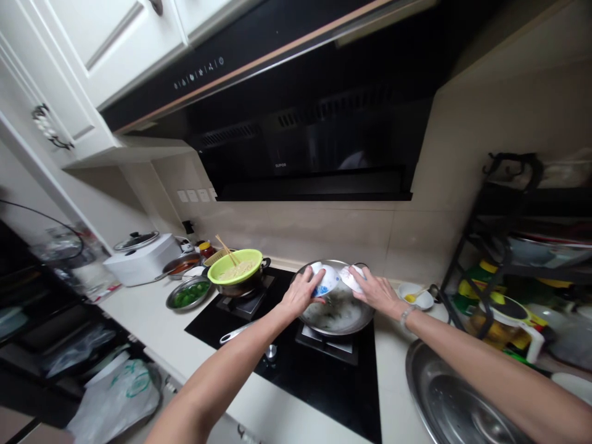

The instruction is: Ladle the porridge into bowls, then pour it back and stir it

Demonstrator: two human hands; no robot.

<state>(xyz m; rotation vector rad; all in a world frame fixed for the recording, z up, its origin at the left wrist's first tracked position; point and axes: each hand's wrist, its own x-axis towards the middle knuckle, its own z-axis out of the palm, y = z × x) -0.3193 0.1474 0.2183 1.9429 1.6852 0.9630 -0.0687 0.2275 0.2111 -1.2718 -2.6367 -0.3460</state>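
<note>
Over the right burner, my left hand [303, 291] grips a white bowl with a blue flower pattern [327, 280], which is tilted above a steel frying pan [370, 317]. My right hand [374, 287] is closed on a small white piece of crockery with a pinkish pattern [351, 279], close beside the bowl. Whether that piece is a bowl or a spoon I cannot tell. Pale, cloudy liquid with dark bits [340, 308] fills the pan, and steam seems to rise from it. The pan's long handle [238, 333] points left.
A green colander of noodles with chopsticks [238, 266] rests on a pot at the left burner. Left of it are a bowl of green leaves [189, 295] and a pan of reddish food [182, 265]. A steel sink [423, 394] and black rack [467, 246] are right; the range hood [314, 166] hangs above.
</note>
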